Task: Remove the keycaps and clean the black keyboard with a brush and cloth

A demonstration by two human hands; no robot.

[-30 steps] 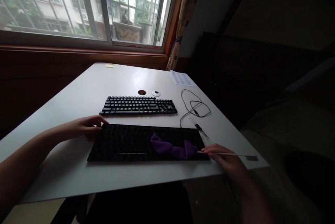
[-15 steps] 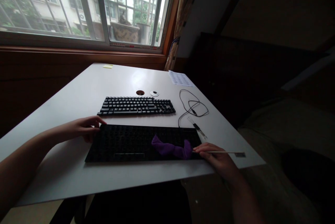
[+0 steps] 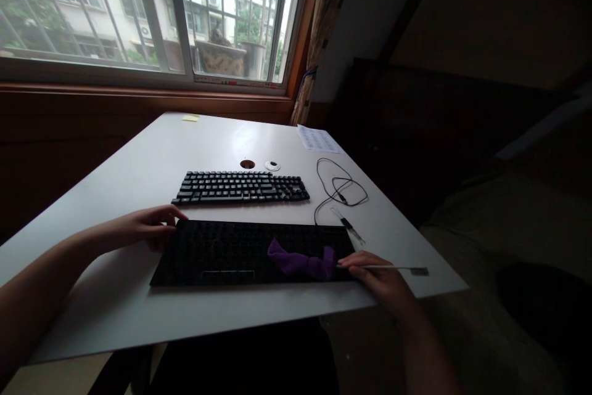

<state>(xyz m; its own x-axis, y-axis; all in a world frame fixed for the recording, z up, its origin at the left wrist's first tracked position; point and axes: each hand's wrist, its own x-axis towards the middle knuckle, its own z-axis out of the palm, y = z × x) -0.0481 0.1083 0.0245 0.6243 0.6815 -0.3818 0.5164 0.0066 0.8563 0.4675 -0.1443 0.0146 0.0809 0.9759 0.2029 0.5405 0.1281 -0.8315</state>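
Note:
A black keyboard base (image 3: 213,253) with its keys off lies near the table's front edge. At its upper left corner, my left hand (image 3: 155,225) grips the edge between index finger and thumb. My right hand (image 3: 370,272) is closed around a thin light-handled brush (image 3: 383,267), whose grey bristle end (image 3: 420,271) points right. The brush's other end reaches a purple cloth (image 3: 300,262), which lies bunched on the right half of the base; whether the cloth is wrapped on the tip I cannot tell.
Behind the base lies a block of black keycaps (image 3: 240,187) in keyboard order. A coiled cable (image 3: 342,182), a wire keycap puller (image 3: 349,227), a printed paper (image 3: 319,138) and a yellow note (image 3: 190,118) are on the table. A round hole (image 3: 247,164) sits beside its white cover (image 3: 272,166).
My right hand and the brush have shifted slightly left, and the right end of the cloth has moved a little with them. The left hand stays in place.

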